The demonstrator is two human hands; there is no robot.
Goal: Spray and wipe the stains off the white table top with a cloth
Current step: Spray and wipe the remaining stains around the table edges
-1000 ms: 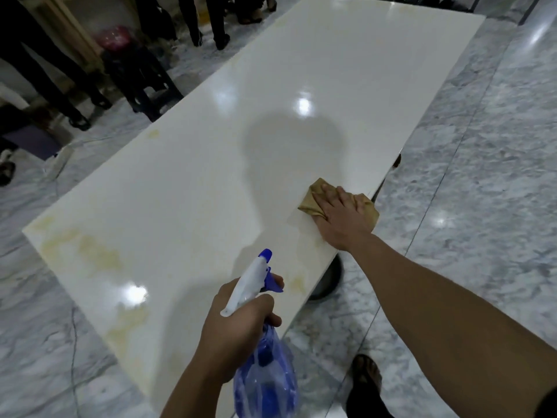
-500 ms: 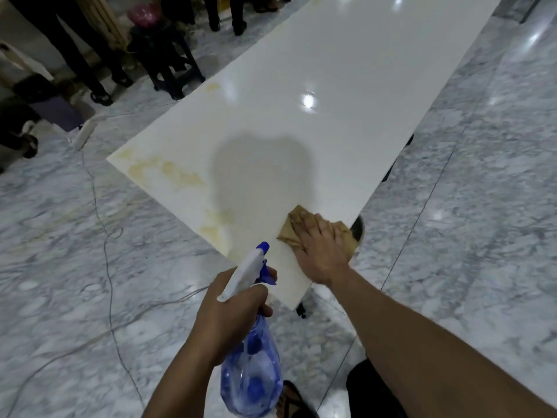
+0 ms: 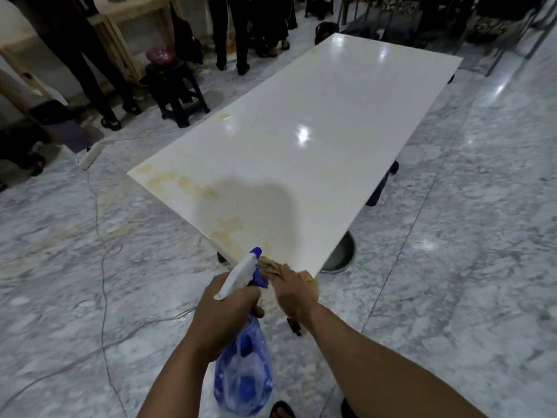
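right hand (image 3: 294, 289) flat on the cloth (image 3: 272, 267) at the table (image 3: 331, 140) corner, left hand (image 3: 224, 312) gripping the bottle (image 3: 244, 378), I'd spritz those yellow stains (image 3: 196, 188) first, then wipe in overlapping passes

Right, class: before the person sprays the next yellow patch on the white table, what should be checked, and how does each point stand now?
1. Spray bottle held firmly: ok, the left hand grips its neck.
2. Nozzle aimed at the table top: ok, it points toward the near edge.
3. Liquid in the bottle: cannot tell, its blue wall is blurred.
4. Cloth ready to wipe: ok, the right hand presses it on the near corner.
5. Stains left to clean: not ok, yellow patches remain along the near edge and one at the left edge.
6. Floor cable away from the feet: ok, it lies left of the table.
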